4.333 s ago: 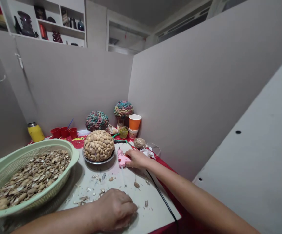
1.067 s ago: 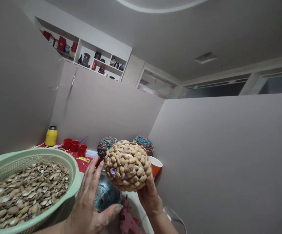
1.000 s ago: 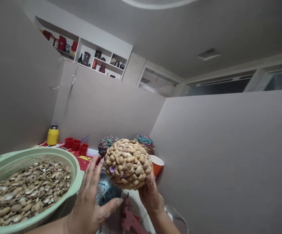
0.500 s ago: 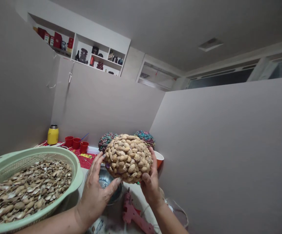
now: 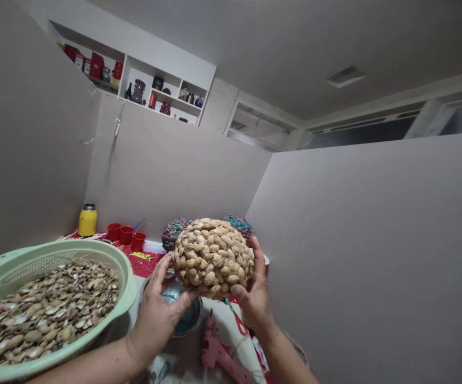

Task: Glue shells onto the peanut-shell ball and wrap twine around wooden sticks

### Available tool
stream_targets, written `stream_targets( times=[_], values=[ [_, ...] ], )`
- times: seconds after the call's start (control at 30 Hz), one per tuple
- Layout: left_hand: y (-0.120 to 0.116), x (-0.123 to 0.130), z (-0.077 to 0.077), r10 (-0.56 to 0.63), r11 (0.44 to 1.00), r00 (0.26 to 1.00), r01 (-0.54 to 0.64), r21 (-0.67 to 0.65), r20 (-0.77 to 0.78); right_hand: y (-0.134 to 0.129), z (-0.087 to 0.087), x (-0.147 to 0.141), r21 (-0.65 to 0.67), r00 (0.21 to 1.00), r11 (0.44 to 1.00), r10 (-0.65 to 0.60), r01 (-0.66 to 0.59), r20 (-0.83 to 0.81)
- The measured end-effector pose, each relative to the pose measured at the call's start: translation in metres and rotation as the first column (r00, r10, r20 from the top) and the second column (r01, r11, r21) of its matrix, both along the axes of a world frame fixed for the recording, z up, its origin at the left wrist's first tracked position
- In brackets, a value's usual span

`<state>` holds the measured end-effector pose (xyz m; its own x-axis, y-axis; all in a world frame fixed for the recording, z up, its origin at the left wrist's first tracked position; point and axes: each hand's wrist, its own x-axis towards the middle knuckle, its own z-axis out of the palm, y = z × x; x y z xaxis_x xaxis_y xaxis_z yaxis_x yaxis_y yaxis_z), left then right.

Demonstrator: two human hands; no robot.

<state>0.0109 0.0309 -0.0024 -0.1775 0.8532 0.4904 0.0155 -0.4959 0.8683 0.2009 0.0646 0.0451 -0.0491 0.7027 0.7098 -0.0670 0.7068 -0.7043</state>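
Observation:
Between my two hands I hold up a rounded vase-like form covered all over in peanut shells (image 5: 213, 258). My left hand (image 5: 161, 298) grips its left side, thumb underneath and fingers along the edge. On the opposite side my right hand (image 5: 254, 290) is wrapped round it, thumb near the bottom. Below it, partly hidden, stands a metal bowl (image 5: 188, 317) with a bluish inside. A pink hot glue gun (image 5: 218, 349) lies on the table under my hands. Red-handled scissors (image 5: 241, 325) show beside my right hand.
At left stands a green colander (image 5: 129, 304) filled with peanut shells (image 5: 55, 309). Behind are red cups (image 5: 126, 234), a yellow bottle (image 5: 87, 221) and two coloured shell-covered forms (image 5: 173, 233), (image 5: 238, 225). Grey partition panels (image 5: 354, 240) enclose the table.
The shell-covered form has turned slightly in my hands. My right hand has shifted a little right and up along its side, and the red-handled scissors have come into view.

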Motion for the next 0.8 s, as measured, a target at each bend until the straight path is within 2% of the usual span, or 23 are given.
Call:
stream_targets(
  times=[0.1,0.2,0.37,0.6,0.8],
  values=[
    [-0.002,0.002,0.004,-0.068,0.998,0.991,0.069,-0.005,0.115,-0.004,0.008,0.0,0.006,1.0,1.0,0.008,-0.008,0.004],
    [-0.009,0.005,0.01,-0.032,0.999,0.989,0.028,0.028,0.144,-0.008,0.01,0.0,0.012,0.998,1.0,0.018,-0.017,-0.061],
    [-0.025,0.003,0.013,0.035,0.992,0.998,-0.041,0.121,0.056,-0.002,-0.004,0.006,-0.047,0.969,0.997,0.051,-0.064,-0.241],
    [-0.036,0.0,0.018,0.204,0.928,0.969,-0.146,0.343,-0.141,0.01,-0.018,0.017,-0.134,0.951,0.989,0.023,-0.067,-0.309],
    [-0.036,0.002,0.022,0.249,0.916,0.939,-0.149,0.372,-0.236,0.015,-0.033,0.022,-0.199,0.903,0.975,0.007,-0.103,-0.43]
  ],
)
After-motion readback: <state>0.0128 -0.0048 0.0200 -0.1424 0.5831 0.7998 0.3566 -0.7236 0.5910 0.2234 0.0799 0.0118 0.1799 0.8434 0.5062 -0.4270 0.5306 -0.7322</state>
